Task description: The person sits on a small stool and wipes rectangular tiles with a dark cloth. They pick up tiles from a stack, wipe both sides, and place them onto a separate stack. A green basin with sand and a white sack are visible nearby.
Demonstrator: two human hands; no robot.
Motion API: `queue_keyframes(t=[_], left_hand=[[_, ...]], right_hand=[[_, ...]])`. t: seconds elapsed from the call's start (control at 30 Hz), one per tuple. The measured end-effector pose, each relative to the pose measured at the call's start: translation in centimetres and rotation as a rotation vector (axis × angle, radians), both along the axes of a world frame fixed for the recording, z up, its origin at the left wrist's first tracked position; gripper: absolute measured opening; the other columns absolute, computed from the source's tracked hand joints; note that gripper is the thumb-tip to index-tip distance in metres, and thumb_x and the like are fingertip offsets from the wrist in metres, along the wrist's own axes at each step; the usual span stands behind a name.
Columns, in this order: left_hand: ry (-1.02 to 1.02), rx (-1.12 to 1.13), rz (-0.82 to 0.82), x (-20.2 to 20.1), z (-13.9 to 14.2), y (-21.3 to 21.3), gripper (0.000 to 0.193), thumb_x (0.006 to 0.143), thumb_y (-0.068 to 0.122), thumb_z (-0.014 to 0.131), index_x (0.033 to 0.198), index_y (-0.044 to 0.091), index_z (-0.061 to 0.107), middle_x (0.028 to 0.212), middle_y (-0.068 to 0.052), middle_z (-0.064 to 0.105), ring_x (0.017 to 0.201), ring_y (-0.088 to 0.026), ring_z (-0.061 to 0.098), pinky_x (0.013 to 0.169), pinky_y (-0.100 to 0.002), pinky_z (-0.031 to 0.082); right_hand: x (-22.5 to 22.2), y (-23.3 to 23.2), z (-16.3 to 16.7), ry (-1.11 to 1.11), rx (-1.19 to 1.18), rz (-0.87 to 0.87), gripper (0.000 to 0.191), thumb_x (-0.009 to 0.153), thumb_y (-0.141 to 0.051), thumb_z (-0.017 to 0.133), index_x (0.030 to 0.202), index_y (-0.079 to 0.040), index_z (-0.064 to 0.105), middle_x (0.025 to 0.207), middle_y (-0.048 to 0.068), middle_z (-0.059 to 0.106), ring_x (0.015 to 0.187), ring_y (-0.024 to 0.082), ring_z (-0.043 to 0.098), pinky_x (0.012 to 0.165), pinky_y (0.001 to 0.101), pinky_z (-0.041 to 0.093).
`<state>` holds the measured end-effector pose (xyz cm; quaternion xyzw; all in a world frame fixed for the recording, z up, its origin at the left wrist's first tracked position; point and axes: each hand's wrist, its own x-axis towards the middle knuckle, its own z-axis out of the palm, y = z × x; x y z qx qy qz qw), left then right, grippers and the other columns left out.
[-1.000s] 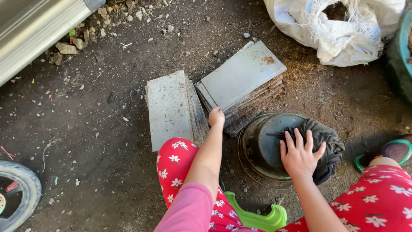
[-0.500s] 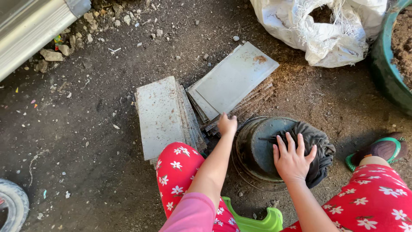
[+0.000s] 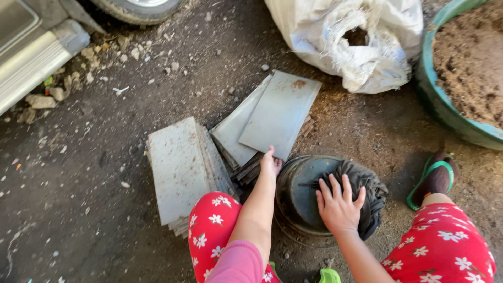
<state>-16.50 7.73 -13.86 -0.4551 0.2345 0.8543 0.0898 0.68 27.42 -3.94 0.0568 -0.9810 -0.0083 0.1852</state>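
outdoors, on packed dark dirt ground (image 3: 94, 173) scattered with pebbles, small stones and bits of litter. along the upper left, a grey metal panel (image 3: 31, 57) with a tyre (image 3: 139, 8) just beside it at the top edge, rubble heaped at the foot. open ground mostly to the left and lower left; right half crowded. top centre right, a white woven sack (image 3: 361, 42), slumped, mouth torn open, no label to be made out. far right, a round green basin (image 3: 445, 112) filled with brown soil, cut off by the frame. centre, two stacks of flat grey rectangular sheets: left stack (image 3: 181, 170) squared up near the knee, right stack (image 3: 272, 118) fanned out and skewed, top sheet marked with a rusty smear. left hand (image 3: 271, 165) touching the near edge of the fanned stack, grip narrow, fingertips at the sheet edge, whether pinching it cannot tell. right hand (image 3: 339, 205) spread wide, flat on a dark cloth (image 3: 369, 196) draped over a round dark metal pot (image 3: 301, 196) just beside the stacks. red trousers (image 3: 212, 230) with white flowers below, green sandal (image 3: 435, 178) at right.
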Motion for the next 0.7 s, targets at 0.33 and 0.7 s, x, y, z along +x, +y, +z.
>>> queue_keyframes(t=[0.33,0.7], left_hand=[[0.27,-1.029,0.191,-5.1,9.2,-3.4,0.03,0.103,0.023,0.056,0.123,0.002,0.06,0.117,-0.011,0.07,0.102,-0.023,0.068,0.088,-0.038,0.052],[0.422,-1.912,-0.128,4.6,21.0,-13.8,0.036,0.101,0.026,0.063,0.128,0.003,0.058,0.101,-0.026,0.072,0.096,-0.046,0.068,0.08,-0.051,0.052]], right_hand=[[0.8,0.5,0.4,0.019,-0.031,0.019,0.035,0.096,-0.042,0.06,0.125,-0.027,0.072,0.139,-0.001,0.064,0.142,0.027,0.047,0.118,0.0652,0.024],[3.0,1.0,0.3,0.065,-0.007,0.017,0.034,0.098,-0.045,0.057,0.123,-0.029,0.074,0.139,-0.002,0.065,0.143,0.026,0.048,0.118,0.0653,0.024]])
